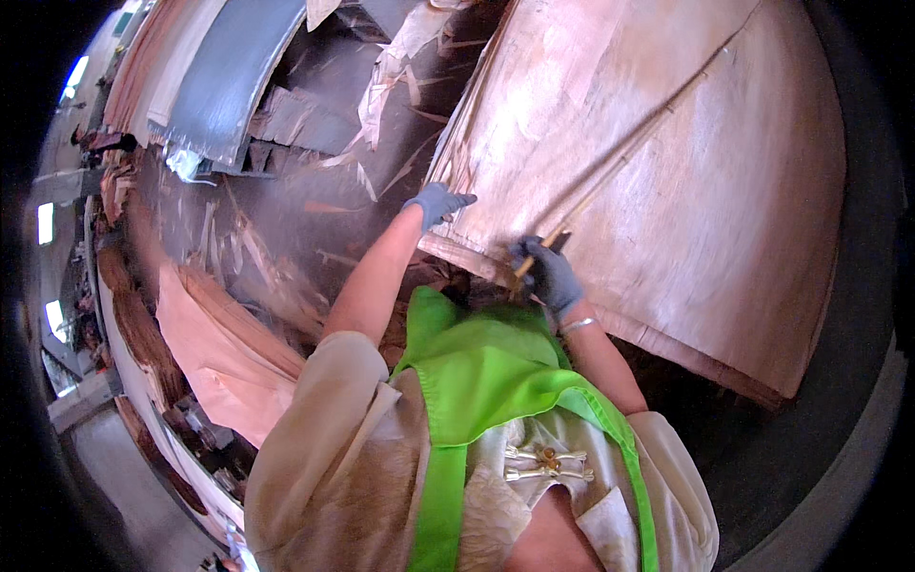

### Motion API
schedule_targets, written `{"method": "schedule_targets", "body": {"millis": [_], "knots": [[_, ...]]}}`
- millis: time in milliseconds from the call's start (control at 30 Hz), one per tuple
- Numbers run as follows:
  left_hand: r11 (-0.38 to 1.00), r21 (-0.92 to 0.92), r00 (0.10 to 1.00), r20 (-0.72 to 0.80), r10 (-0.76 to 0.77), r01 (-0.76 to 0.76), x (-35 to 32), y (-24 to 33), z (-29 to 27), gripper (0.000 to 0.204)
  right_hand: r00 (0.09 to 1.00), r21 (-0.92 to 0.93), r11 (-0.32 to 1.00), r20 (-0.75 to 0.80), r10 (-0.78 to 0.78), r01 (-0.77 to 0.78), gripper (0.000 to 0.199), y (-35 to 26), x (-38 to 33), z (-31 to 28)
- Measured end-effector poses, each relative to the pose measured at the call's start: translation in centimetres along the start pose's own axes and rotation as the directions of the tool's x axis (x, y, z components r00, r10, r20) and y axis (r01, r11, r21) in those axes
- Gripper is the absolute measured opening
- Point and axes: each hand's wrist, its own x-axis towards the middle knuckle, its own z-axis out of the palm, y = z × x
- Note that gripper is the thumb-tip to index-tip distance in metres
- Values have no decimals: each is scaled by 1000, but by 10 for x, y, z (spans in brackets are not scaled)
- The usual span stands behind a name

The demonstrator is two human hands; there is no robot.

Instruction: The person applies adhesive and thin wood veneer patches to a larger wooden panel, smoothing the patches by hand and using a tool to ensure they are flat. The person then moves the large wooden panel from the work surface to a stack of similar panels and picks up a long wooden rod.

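A tall stack of pale wood veneer sheets (705, 219) lies in front of me, its layered near edge close to my apron. My left hand (440, 204), in a grey glove, lies on the stack's left near corner with its fingers stretched out over the sheets. Closed round the lower end of a long thin stick (610, 176) is my gloved right hand (553, 275), just above the near edge. From there the stick slants away across the top sheet toward the far right, a dark shadow beside it.
Torn veneer strips (381, 91) litter the dark floor left of the stack. Farther left stand a blue-grey sheet (229, 81) on another pile and a loose pinkish veneer sheet (214, 348). A crumpled white scrap (183, 164) hangs at that pile's corner.
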Motion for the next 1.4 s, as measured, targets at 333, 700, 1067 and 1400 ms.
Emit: {"method": "schedule_targets", "body": {"millis": [333, 700, 1067, 1400], "knots": [[994, -47, 989, 106, 105, -101, 39, -18, 1, 43, 994, 157, 983, -73, -85, 95, 26, 31, 59, 17], [965, -222, 985, 72, 155, -136, 34, -33, 2, 33, 992, -5, 995, 88, -94, 95, 27, -53, 186, 72], [941, -276, 970, 87, 229, -197, 20, -45, 7, 37, 990, -47, 998, 128, 53, -48, 34, -53, 200, 52], [924, -348, 965, 144, 219, -158, -1, -34, -4, 26, 989, -28, 999, -149, -27, 23, 24, -70, 68, 46]]}}
